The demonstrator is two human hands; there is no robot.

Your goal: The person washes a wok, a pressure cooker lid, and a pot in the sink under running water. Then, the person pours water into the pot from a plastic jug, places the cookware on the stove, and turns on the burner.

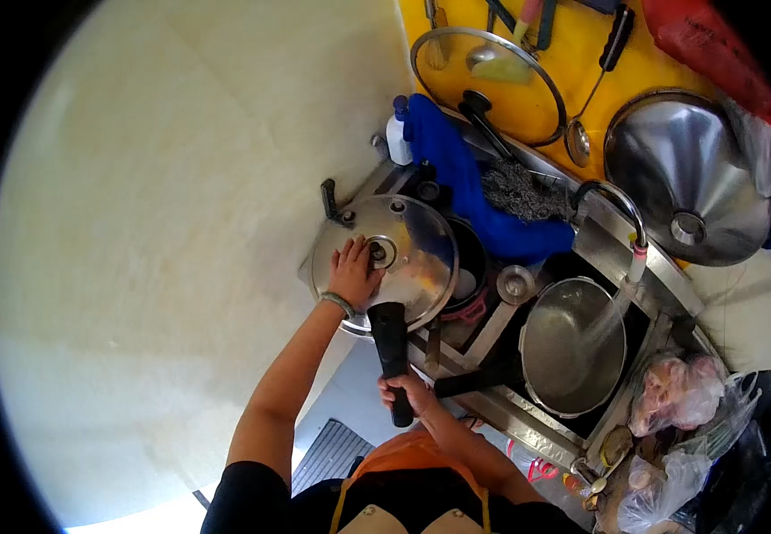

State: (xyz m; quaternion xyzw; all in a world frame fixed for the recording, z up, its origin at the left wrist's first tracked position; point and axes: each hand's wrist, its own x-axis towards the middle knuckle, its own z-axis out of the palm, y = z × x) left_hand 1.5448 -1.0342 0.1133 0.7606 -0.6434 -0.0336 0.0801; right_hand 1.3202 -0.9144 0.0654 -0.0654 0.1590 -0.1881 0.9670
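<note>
A round, shiny pressure cooker lid [426, 258] lies at the left end of the counter, with small valves and a dark centre knob [377, 252] on top. My left hand [356, 271] rests flat on the lid beside that knob, fingers stretched out. Below it, my right hand [406, 392] is wrapped round the lower part of the thick black cooker handle [390, 334]. A smaller black side handle [329, 201] sticks out at the far left rim. Whether a pot body sits under the lid is mostly hidden.
Water runs from the curved faucet [633, 218] into a metal pot [574, 347] in the sink. A glass lid [492, 84], a ladle [579, 141] and a large steel lid [684, 178] hang behind. A blue cloth [492, 214] and bagged food [675, 392] lie around the sink.
</note>
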